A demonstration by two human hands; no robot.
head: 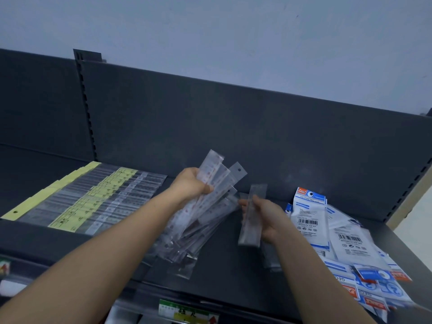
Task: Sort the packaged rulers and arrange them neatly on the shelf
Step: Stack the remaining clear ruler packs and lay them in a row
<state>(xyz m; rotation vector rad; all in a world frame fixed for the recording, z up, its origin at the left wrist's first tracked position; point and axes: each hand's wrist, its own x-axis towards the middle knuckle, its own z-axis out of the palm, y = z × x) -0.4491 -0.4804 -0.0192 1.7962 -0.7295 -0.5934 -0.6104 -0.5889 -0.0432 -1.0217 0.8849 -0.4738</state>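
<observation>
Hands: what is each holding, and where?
Left hand grips a fanned bundle of packaged rulers near its upper part; right hand holds one packaged ruler around its middle.

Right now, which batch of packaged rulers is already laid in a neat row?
The yellow-labelled rulers at far left, overlapped evenly. The blue-and-white packs at right lie heaped; the clear-sleeved rulers are in the left hand and right hand.

the left grip (189, 183) and the right grip (266, 218) are bare. the left forearm (93, 253) and the right forearm (315, 277) are bare too, uncovered from wrist to the edge of view, slender and smooth. the right grip's fingers look blurred.
</observation>
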